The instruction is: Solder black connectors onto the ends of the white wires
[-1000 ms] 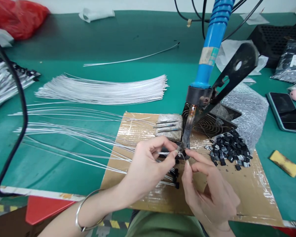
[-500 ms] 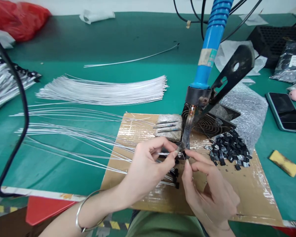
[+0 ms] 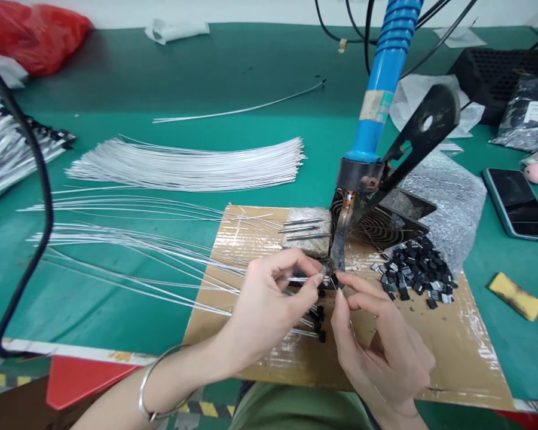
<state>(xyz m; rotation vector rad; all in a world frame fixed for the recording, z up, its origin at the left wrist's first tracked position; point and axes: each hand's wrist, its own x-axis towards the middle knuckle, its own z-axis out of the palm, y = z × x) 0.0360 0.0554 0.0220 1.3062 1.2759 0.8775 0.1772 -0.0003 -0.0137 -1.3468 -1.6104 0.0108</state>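
Note:
My left hand [image 3: 278,292] pinches thin white wires [image 3: 298,279] between thumb and forefinger, close below the soldering iron's tip [image 3: 337,254]. My right hand [image 3: 381,334] faces it with thumb and forefinger close together on a thin strand of solder wire [image 3: 336,286]. A small black piece [image 3: 333,279] sits between the two sets of fingertips, right under the tip. The iron's blue handle [image 3: 376,101] is clamped tip-down in a black metal bracket [image 3: 419,134]. Under my left hand lie wires with black ends [image 3: 319,325]. Whether the tip touches the wires is hard to see.
Cardboard [image 3: 457,352] covers the near bench. Small black connectors [image 3: 415,272] are heaped on the right, near a yellow sponge [image 3: 515,296] and a phone [image 3: 520,202]. A grey pad [image 3: 307,245] bears metal rods. Bundled white wires [image 3: 188,164] lie behind; a black cable [image 3: 40,179] arches at left.
Both hands stay almost in place. The small black piece between the fingertips shows darker and more plainly under the iron's tip now.

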